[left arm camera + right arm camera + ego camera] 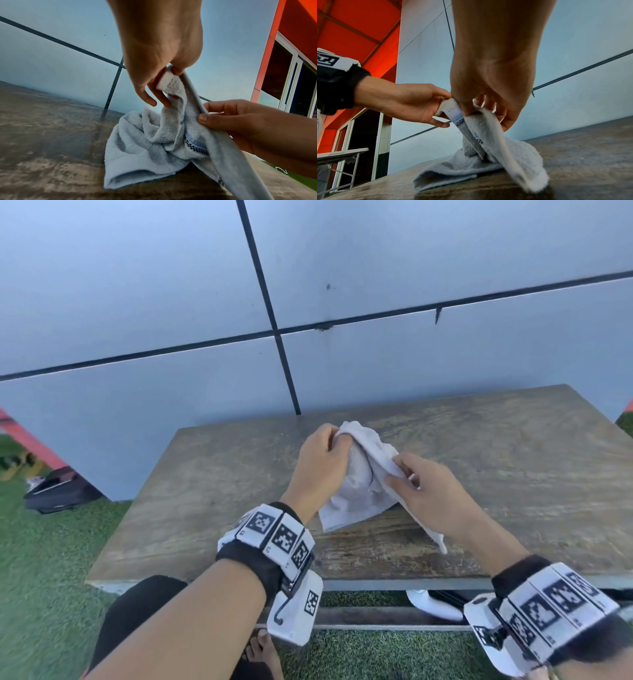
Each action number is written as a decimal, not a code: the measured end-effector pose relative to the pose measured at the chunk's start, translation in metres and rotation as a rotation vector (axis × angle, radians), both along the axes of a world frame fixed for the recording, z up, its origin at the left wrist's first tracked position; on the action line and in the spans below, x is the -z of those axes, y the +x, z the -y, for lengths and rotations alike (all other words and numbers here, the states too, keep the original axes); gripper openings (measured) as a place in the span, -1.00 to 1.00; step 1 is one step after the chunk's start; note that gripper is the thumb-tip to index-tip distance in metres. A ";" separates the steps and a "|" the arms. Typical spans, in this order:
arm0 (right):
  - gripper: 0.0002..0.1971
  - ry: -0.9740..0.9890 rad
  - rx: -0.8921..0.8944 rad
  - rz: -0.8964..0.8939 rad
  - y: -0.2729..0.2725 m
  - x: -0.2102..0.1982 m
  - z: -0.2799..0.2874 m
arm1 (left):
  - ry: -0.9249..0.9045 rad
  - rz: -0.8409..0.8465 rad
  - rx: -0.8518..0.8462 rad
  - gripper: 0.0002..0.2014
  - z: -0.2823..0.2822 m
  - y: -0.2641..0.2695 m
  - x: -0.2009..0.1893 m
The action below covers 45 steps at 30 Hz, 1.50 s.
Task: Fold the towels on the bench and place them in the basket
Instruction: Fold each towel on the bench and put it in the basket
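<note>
Left hand [320,460] pinches one corner of a pale blue terry towel [356,491] between thumb and fingers [150,100], lifting it off the wooden table [205,491]. Right hand [431,491] at 3 o'clock of the left grips the towel's hemmed edge, thumb on top, fingers curled under. The towel is bunched, its lower part resting on the table near centre, a strip trailing toward the near edge at 5 o'clock. Dark checked band shows on the towel. Grey panelled wall [137,285] behind the table; green turf [41,559] below; both wrists carry marker bands.
</note>
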State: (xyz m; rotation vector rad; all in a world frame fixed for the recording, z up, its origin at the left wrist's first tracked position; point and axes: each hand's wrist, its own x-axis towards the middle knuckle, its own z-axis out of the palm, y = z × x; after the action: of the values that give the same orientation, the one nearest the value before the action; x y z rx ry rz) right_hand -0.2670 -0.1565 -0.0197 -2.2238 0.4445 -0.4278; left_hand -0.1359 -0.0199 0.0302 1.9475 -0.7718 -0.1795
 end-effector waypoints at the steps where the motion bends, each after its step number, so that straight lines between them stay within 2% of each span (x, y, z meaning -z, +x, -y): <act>1: -0.90 0.002 0.047 0.009 -0.001 -0.001 0.003 | -0.022 -0.020 -0.018 -0.77 0.000 0.002 -0.001; 3: -0.87 -0.020 0.138 0.014 -0.003 -0.004 0.010 | -0.068 -0.051 -0.049 -0.79 0.001 0.009 -0.005; 10: -0.86 -0.107 0.344 -0.022 -0.019 -0.013 0.025 | -0.079 0.014 -0.167 -0.78 -0.006 0.035 -0.012; 15: -0.65 -0.084 0.344 0.021 -0.021 -0.011 0.029 | -0.149 0.004 -0.196 -0.70 -0.013 0.037 -0.012; 17: -0.71 -0.091 0.378 0.040 -0.019 -0.011 0.028 | -0.170 -0.005 -0.203 -0.71 -0.014 0.035 -0.011; 19: -0.85 -0.094 0.408 0.047 -0.019 -0.012 0.028 | -0.172 -0.020 -0.197 -0.75 -0.016 0.034 -0.011; 22: -0.74 -0.068 0.414 0.074 -0.023 -0.016 0.028 | -0.220 -0.065 -0.205 -0.79 -0.020 0.034 -0.016; 26: -0.72 -0.016 0.407 0.154 -0.025 -0.024 0.024 | -0.344 -0.154 -0.231 -0.77 -0.032 0.042 -0.032; 28: -0.74 -0.020 0.402 0.195 -0.024 -0.026 0.020 | -0.284 -0.116 -0.189 -0.70 -0.037 0.047 -0.033; 30: -0.76 -0.023 0.373 0.193 -0.022 -0.025 0.019 | -0.151 -0.049 -0.162 -0.62 -0.042 0.050 -0.028; 34: -0.74 -0.003 0.257 0.023 -0.018 -0.017 0.019 | 0.165 -0.095 -0.075 -0.39 -0.054 0.050 -0.001; 38: -0.69 -0.016 0.173 -0.093 -0.015 -0.008 0.016 | 0.441 -0.164 0.053 -0.57 -0.056 0.040 0.014; 40: -0.65 -0.014 0.147 -0.113 -0.014 -0.006 0.014 | 0.432 -0.155 0.091 -0.54 -0.053 0.035 0.015; 43: -0.61 -0.017 0.141 -0.119 -0.011 -0.005 0.011 | 0.196 -0.068 0.019 -0.46 -0.047 0.029 0.013; 45: -0.61 -0.020 0.116 -0.129 -0.007 -0.004 0.008 | 0.127 -0.022 0.011 -0.45 -0.044 0.032 0.015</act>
State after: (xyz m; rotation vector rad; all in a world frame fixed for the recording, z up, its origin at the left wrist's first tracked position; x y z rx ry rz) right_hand -0.2743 -0.1646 -0.0155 -2.2605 0.6426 -0.3519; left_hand -0.1042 0.0243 0.0150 2.0580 -0.7734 -0.2615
